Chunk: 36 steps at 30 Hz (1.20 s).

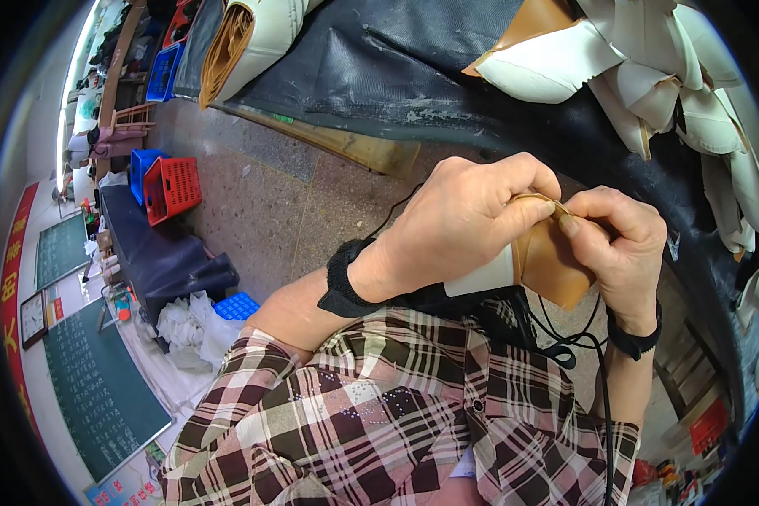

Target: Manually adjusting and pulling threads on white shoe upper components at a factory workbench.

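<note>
Head view, looking straight down, and both hands are busy at the centre right of the scene. The left hand (464,223) is curled over, thumb and forefinger pressed together on the top edge of a tan leather piece (552,266), which has a white lining (485,277) showing at its left side. The right hand (620,240) comes in from the right, its thumb and fingers pinching the same top edge, thumbnail just touching the left thumb. So the leather piece sits squeezed between the two hands, held up above the lap, just beyond the plaid shirt (379,413). Each wrist wears a black band (339,282), and a black cable (603,379) loops down near the right forearm.

On the far side lies a dark work surface (396,59), and on its far right a heap of white and tan cut pieces (649,76) is stacked up. A roll of white and tan material (244,38) rests at the far left of that surface. Out to the left, on the speckled floor (270,202), stand a red crate (173,187) and a blue crate (143,164) side by side. A green chalkboard (97,388) fills the near left.
</note>
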### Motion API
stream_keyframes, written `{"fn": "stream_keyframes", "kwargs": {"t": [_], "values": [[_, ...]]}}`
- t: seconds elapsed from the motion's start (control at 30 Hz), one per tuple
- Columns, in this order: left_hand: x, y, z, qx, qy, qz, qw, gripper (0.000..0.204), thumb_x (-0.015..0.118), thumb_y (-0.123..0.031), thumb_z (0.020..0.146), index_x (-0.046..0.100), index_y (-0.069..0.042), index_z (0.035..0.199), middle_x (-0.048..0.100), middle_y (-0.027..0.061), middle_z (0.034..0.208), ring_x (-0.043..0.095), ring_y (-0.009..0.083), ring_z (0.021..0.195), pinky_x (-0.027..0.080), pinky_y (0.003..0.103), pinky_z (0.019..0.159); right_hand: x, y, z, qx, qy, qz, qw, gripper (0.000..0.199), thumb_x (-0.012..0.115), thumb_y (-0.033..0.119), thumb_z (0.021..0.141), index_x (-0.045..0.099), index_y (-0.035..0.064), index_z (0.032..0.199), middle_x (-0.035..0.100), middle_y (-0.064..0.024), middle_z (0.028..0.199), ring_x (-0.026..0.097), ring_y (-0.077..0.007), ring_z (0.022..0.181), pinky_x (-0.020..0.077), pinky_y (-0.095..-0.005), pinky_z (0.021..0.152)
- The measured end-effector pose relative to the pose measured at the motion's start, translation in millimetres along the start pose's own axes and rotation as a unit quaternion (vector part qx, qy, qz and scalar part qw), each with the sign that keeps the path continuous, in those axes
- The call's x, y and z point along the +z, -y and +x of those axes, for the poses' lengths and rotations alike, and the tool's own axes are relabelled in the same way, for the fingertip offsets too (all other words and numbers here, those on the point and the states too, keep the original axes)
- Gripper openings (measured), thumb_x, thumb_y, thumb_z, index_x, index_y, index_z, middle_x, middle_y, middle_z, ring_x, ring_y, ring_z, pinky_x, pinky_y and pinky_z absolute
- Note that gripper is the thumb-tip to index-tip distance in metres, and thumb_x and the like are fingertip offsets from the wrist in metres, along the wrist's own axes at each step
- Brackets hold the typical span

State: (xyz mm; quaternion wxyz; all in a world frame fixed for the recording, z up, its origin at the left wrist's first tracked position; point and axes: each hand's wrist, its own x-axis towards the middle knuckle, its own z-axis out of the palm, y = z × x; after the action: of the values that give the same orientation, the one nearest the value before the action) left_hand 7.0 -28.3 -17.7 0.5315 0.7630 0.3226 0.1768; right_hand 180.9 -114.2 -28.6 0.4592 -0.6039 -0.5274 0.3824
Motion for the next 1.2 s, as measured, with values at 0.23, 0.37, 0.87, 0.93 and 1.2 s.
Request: {"fn": "stream_keyframes", "kwargs": {"t": [0.23, 0.37, 0.87, 0.93, 1.2], "values": [[4.8, -1.5, -1.3, -0.014, 0.005, -0.021, 1.0, 0.01, 0.063, -0.009, 0.084, 0.063, -0.002, 0.091, 0.067, 0.0063, 0.079, 0.064, 0.01, 0.071, 0.05, 0.023, 0.063, 0.4, 1.3, -5.1, 0.021, -0.011, 0.001, 1.0, 0.009, 0.065, 0.0, 0.07, 0.066, 0.0014, 0.079, 0.063, -0.0053, 0.067, 0.058, -0.0106, 0.057, 0.0438, -0.0229, 0.052], [12.6, -8.7, -4.9, -0.007, -0.038, 0.004, 0.999, 0.005, 0.063, -0.004, 0.081, 0.062, -0.002, 0.086, 0.064, 0.0079, 0.074, 0.063, 0.0143, 0.066, 0.049, 0.027, 0.059, 6.8, 0.7, -7.3, -0.054, -0.053, -0.045, 0.996, 0.01, 0.065, 0.0, 0.07, 0.065, 0.0006, 0.079, 0.061, -0.0063, 0.065, 0.057, -0.0111, 0.056, 0.0432, -0.0229, 0.052], [21.3, 19.5, 0.2, 0.092, -0.077, 0.117, 0.986, 0.003, 0.059, -0.003, 0.079, 0.057, -0.002, 0.078, 0.061, 0.011, 0.068, 0.059, 0.0221, 0.057, 0.046, 0.03, 0.053, 4.4, -5.5, 10.7, 0.024, 0.053, -0.048, 0.997, 0.007, 0.06, 0.005, 0.075, 0.061, -0.0004, 0.078, 0.058, -0.009, 0.06, 0.053, -0.0144, 0.049, 0.0415, -0.0265, 0.047], [19.3, 20.5, 2.2, 0.071, -0.069, 0.111, 0.989, 0.004, 0.059, -0.004, 0.08, 0.057, -0.001, 0.078, 0.061, 0.0112, 0.069, 0.059, 0.0203, 0.057, 0.046, 0.029, 0.053, 13.4, -9.4, 16.8, -0.022, 0.033, -0.1, 0.994, 0.007, 0.059, 0.005, 0.074, 0.061, -0.0004, 0.077, 0.058, -0.0109, 0.062, 0.053, -0.0174, 0.049, 0.0423, -0.0273, 0.048], [10.2, 37.1, 9.2, -0.19, 0.025, -0.162, 0.968, 0.009, 0.058, -0.009, 0.085, 0.062, 0.0, 0.087, 0.06, -0.0018, 0.077, 0.052, 0.0038, 0.07, 0.043, 0.02, 0.064, -2.0, -30.1, 33.9, 0.264, 0.172, 0.214, 0.925, 0.017, 0.067, 0.011, 0.081, 0.056, 0.0002, 0.088, 0.058, 0.0019, 0.068, 0.05, -0.0016, 0.059, 0.0395, -0.016, 0.053]]}}
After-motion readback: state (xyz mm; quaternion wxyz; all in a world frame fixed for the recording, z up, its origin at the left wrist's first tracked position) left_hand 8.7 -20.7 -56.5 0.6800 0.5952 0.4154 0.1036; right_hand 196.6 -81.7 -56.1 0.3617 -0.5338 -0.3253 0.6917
